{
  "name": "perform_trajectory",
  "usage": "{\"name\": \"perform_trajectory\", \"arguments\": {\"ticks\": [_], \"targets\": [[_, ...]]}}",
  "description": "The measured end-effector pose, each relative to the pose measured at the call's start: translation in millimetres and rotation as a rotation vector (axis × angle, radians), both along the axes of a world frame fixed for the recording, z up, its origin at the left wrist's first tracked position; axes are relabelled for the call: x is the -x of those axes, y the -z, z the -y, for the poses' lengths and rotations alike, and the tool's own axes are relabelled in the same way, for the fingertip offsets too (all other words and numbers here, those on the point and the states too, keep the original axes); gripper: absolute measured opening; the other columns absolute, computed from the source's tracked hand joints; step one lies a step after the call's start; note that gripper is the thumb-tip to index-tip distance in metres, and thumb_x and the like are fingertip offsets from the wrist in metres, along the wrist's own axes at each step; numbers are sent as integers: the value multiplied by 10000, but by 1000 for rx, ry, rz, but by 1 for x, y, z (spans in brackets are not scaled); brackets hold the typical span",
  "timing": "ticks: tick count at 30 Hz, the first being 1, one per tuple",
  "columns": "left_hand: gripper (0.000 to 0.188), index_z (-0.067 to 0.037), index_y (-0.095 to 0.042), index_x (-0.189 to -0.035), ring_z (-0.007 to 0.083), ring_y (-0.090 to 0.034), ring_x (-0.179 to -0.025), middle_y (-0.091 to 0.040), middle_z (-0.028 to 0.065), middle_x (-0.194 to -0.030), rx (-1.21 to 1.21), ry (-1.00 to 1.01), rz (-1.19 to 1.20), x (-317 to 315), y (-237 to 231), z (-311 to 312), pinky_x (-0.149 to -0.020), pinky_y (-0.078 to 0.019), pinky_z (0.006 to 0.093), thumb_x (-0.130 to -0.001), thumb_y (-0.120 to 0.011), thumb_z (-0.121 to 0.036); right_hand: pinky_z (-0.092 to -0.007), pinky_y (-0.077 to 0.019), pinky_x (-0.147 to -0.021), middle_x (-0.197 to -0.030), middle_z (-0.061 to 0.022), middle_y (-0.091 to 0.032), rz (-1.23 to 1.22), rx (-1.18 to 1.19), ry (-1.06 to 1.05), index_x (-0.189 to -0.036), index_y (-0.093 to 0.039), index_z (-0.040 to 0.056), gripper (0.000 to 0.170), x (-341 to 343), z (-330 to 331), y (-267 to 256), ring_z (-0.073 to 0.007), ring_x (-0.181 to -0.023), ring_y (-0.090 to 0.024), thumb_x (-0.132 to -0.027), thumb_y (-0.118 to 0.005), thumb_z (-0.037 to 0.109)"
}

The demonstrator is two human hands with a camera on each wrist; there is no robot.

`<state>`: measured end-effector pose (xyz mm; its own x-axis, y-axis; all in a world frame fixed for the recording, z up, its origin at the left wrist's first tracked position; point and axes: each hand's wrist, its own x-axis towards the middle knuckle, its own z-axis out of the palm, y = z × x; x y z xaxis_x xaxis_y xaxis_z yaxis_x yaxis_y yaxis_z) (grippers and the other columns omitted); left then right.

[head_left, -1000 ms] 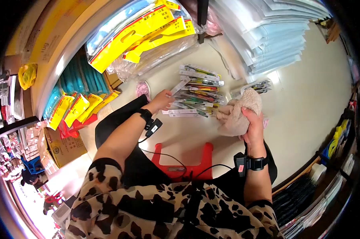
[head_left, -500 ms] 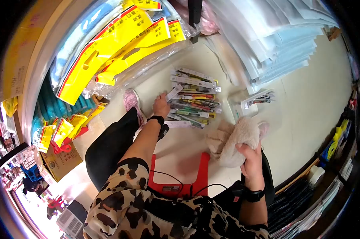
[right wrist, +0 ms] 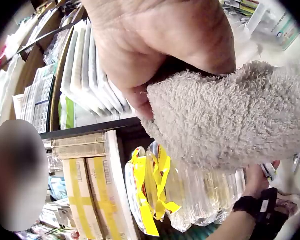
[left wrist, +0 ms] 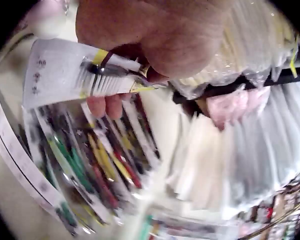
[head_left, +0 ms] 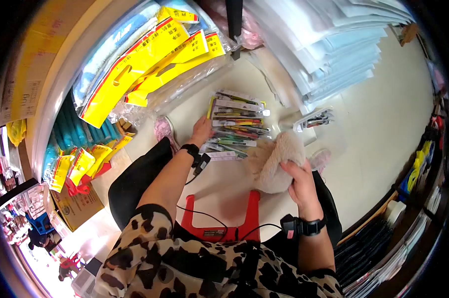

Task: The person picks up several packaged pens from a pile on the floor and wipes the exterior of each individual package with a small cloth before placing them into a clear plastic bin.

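Beige plush cloth [head_left: 271, 166] is clutched in right grip [head_left: 303, 185]; toothbrush pack [left wrist: 52, 75] is pinched in left grip [head_left: 202, 131]. Wiping apparently being readied; pack and cloth likely must be brought together.

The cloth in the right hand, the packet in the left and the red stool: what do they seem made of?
Cloth: matte terry or plush fabric, by its fuzzy pile; fibre unclear.
Packet: apparently clear plastic, since what look like bristles show through; its white printed end could be card or film.
Red stool: likely hard plastic, smooth, by its uniform colour and clean edges.
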<state>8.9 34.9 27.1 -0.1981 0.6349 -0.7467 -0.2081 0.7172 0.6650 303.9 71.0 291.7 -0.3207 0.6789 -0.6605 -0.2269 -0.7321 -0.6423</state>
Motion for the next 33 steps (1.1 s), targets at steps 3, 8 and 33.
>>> {"name": "perform_trajectory", "arguments": {"ticks": [3, 8, 33], "targets": [[196, -34, -484, -920, 158, -533, -560, -522, 71, -739, -102, -46, 134, -48, -93, -20, -498, -460, 283, -862, -415, -208, -327, -442, -877, -1108, -80, -566, -73, -67, 77, -1226, -469, 14, 400, 0, -1, 8, -187, -1036, -537, -837, -547, 67], [228, -36, -495, -972, 124, -533, -576, -534, 55, -730, -265, 356, 190, -97, -231, -16, -509, -455, 254, -923, -373, -223, -339, -428, -905, -1184, -77, -512, -257, -33, 165, -1295, -396, 54, 436, 6, -10, -3, -184, -1073, -517, -882, -526, 99], [251, -10, -561, -909, 68, -516, -694, -546, 5, -759, -475, 332, 161, -105, -283, 2, -633, -429, 220, -942, -464, -239, -379, -462, -879, -1145, -98, -576, -331, -2, 350, -1192, -496, 40, 389, -4, -30, -19, -237, -1014, -570, -870, -561, 246]]}}
